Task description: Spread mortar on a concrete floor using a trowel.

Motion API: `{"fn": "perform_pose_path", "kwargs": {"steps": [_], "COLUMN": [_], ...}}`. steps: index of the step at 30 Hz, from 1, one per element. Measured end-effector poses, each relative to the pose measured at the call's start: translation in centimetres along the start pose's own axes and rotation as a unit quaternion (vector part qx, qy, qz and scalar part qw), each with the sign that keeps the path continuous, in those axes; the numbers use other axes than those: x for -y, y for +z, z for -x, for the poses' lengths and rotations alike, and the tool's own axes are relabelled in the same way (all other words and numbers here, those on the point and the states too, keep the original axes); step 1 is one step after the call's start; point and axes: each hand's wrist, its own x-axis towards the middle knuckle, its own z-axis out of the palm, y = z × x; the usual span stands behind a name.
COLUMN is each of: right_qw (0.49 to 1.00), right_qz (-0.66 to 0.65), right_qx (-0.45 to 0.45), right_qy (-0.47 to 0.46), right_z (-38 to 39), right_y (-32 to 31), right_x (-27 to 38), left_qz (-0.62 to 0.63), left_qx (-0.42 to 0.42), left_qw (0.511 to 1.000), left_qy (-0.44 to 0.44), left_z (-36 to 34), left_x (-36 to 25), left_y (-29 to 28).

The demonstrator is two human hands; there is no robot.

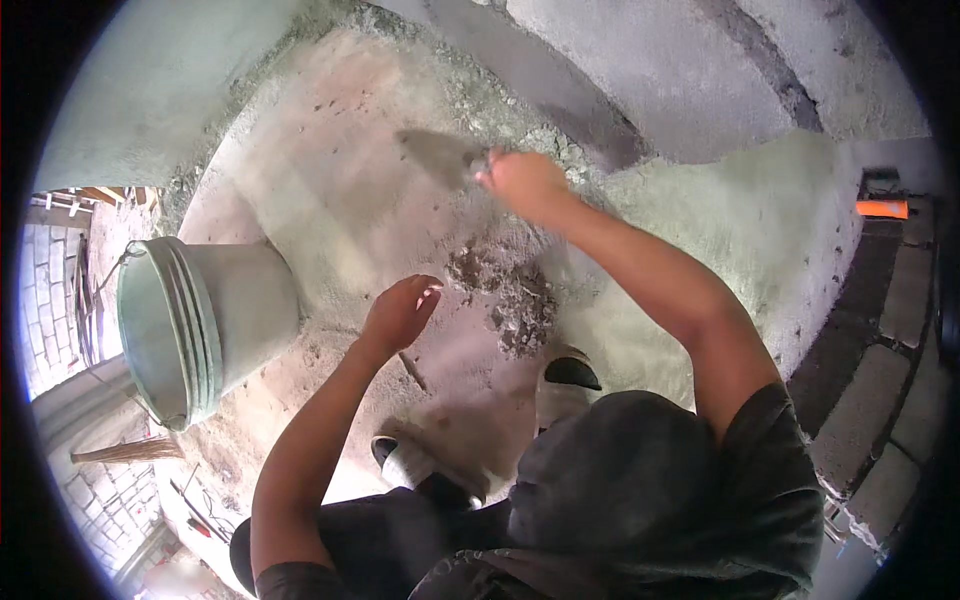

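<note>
My right hand (525, 185) is closed around the handle of a trowel; its dark grey, blurred blade (435, 155) reaches out to the left, over the rough floor near the foot of the wall. Loosely curled, my left hand (405, 310) hovers over the floor with nothing visible in its fingers. A crumbly heap of grey mortar or rubble (522, 305) lies on the floor between my hands, just in front of my feet.
At the left a large pale bucket (250, 300) lies on its side, mouth facing left. Beyond it is a straw broom (125, 452). My shoes (568, 400) stand behind the heap. Plastered walls (740, 210) rise ahead and right; an orange object (882, 209) sits by the right blocks.
</note>
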Motion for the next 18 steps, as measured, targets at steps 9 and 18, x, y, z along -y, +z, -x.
{"fn": "perform_pose_path", "kwargs": {"steps": [9,18], "right_qw": [0.999,0.999], "right_qz": [-0.026,-0.032], "right_qx": [-0.029,0.015], "right_qy": [0.018,0.039], "right_z": [-0.1,2.9], "right_y": [-0.1,-1.5], "right_x": [-1.5,-1.9], "left_qz": [0.003,-0.002], "left_qx": [0.005,0.011], "left_qw": [1.0,1.0], "left_qy": [-0.001,0.002], "left_z": [0.3,0.6], "left_x": [0.0,0.7], "left_y": [-0.9,-0.4]}}
